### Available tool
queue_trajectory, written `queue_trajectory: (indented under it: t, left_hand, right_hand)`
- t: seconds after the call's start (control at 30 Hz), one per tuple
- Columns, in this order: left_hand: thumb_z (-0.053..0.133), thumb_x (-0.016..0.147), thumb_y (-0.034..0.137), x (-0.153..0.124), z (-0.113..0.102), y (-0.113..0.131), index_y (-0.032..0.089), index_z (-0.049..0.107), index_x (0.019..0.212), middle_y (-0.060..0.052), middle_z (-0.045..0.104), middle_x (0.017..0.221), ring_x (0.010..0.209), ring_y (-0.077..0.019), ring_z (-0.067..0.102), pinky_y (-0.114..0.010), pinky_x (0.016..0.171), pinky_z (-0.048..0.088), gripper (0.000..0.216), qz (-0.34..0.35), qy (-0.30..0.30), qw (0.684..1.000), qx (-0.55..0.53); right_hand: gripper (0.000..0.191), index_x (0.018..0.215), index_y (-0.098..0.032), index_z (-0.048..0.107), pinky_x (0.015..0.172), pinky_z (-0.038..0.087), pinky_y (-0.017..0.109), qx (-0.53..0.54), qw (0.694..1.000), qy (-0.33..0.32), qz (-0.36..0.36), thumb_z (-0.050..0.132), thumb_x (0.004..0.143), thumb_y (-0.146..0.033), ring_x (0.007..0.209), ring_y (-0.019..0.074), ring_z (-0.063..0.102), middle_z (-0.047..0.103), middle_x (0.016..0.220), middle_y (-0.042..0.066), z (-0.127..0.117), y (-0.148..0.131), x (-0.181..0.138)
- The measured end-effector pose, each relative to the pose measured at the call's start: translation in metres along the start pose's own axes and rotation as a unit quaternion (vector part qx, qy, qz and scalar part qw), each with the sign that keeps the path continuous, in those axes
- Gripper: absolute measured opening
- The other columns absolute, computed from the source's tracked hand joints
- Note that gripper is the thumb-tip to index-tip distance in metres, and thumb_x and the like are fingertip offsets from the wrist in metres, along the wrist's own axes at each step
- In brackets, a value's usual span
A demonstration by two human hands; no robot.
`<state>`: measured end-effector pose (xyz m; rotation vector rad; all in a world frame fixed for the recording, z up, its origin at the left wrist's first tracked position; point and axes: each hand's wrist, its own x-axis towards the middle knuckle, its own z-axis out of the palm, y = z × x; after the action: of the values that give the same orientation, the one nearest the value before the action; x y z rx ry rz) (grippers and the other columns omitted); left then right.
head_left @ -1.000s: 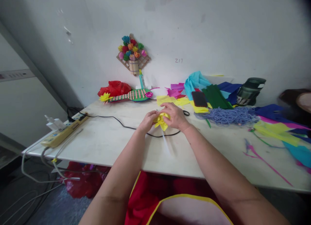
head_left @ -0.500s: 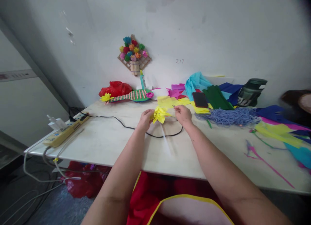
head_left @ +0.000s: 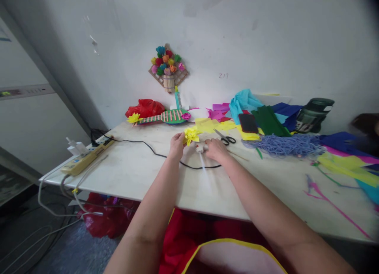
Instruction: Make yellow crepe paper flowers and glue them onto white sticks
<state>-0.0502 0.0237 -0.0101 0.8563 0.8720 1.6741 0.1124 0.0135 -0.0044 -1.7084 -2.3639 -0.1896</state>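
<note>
Pinched in my left hand (head_left: 177,144) is a yellow crepe paper flower (head_left: 192,135), held just above the table. My right hand (head_left: 216,151) is closed round a white hot glue gun (head_left: 201,148) lying low on the table, its grip hidden by my fingers. A translucent glue stick (head_left: 205,171) sticks out of the gun towards me. Just beyond my right hand lie black-handled scissors (head_left: 227,140) with their blades pointing away. A thin stick (head_left: 238,155) rests beside my right wrist.
A black cord (head_left: 148,145) crosses from the power strip (head_left: 85,157). Green paper (head_left: 269,121), a phone (head_left: 248,123), a purple-blue string bundle (head_left: 287,145) and a dark bottle (head_left: 314,115) stand right. A green lute-shaped craft (head_left: 173,117) lies at the back.
My right hand has let go of the scissors, now on the table, and moved down and left onto the glue gun. My left hand still holds the flower. The view has shifted slightly left.
</note>
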Motion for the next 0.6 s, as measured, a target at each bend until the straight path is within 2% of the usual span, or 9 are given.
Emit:
queue_trajectory:
  t: [0.1, 0.2, 0.33, 0.4, 0.47, 0.6]
  left_hand:
    - [0.064, 0.063, 0.033, 0.002, -0.001, -0.001, 0.011, 0.054, 0.075, -0.005, 0.061, 0.072, 0.063, -0.0128, 0.059, -0.030, 0.063, 0.049, 0.027, 0.002, 0.014, 1.000, 0.000]
    - [0.063, 0.065, 0.031, 0.003, -0.002, -0.001, 0.012, 0.054, 0.075, -0.005, 0.061, 0.071, 0.063, -0.0126, 0.059, -0.030, 0.063, 0.049, 0.024, 0.004, 0.026, 1.000, -0.001]
    - [0.061, 0.068, 0.030, 0.005, -0.003, -0.002, 0.012, 0.054, 0.075, -0.005, 0.061, 0.071, 0.063, -0.0126, 0.059, -0.028, 0.062, 0.049, 0.021, 0.000, 0.033, 0.999, 0.004]
    - [0.060, 0.068, 0.029, 0.005, -0.004, -0.003, 0.011, 0.054, 0.076, -0.005, 0.061, 0.072, 0.063, -0.0125, 0.059, -0.028, 0.061, 0.049, 0.020, 0.000, 0.032, 0.999, 0.006]
    - [0.059, 0.069, 0.028, 0.005, -0.004, -0.003, 0.011, 0.054, 0.077, -0.005, 0.061, 0.073, 0.062, -0.0123, 0.059, -0.028, 0.061, 0.049, 0.019, 0.002, 0.029, 1.000, 0.009]
    - [0.058, 0.070, 0.028, 0.004, -0.003, -0.002, 0.012, 0.053, 0.078, -0.004, 0.061, 0.074, 0.063, -0.0119, 0.059, -0.027, 0.061, 0.049, 0.019, -0.001, 0.029, 0.999, 0.025]
  right_hand:
    - [0.033, 0.100, -0.020, 0.060, 0.073, 0.040, 0.033, 0.008, 1.000, 0.001, 0.028, 0.048, 0.074, -0.036, 0.094, 0.0256, 0.055, 0.062, 0.096, 0.012, -0.007, 0.007, -0.002]
    - [0.029, 0.090, -0.021, 0.062, 0.070, 0.041, 0.033, 0.025, 0.996, 0.000, 0.089, 0.047, 0.075, -0.039, 0.085, 0.0235, 0.059, 0.065, 0.089, 0.011, -0.015, 0.023, -0.003]
    - [0.025, 0.083, -0.020, 0.063, 0.062, 0.042, 0.032, 0.110, 0.973, 0.092, 0.182, 0.048, 0.071, -0.036, 0.076, 0.0231, 0.059, 0.065, 0.080, 0.009, -0.019, 0.045, 0.002]
    - [0.027, 0.082, -0.018, 0.063, 0.060, 0.042, 0.030, 0.201, 0.947, 0.152, 0.199, 0.054, 0.066, -0.038, 0.072, 0.0216, 0.058, 0.064, 0.076, 0.008, -0.020, 0.051, 0.006]
    - [0.030, 0.082, -0.016, 0.062, 0.056, 0.042, 0.028, 0.323, 0.911, 0.190, 0.172, 0.057, 0.063, -0.038, 0.064, 0.0174, 0.056, 0.062, 0.071, 0.005, -0.023, 0.052, 0.006]
    - [0.026, 0.069, -0.013, 0.058, 0.042, 0.035, 0.023, 0.528, 0.832, 0.143, 0.095, 0.059, 0.062, -0.038, 0.041, 0.0082, 0.041, 0.053, 0.052, -0.001, -0.039, 0.042, -0.001]
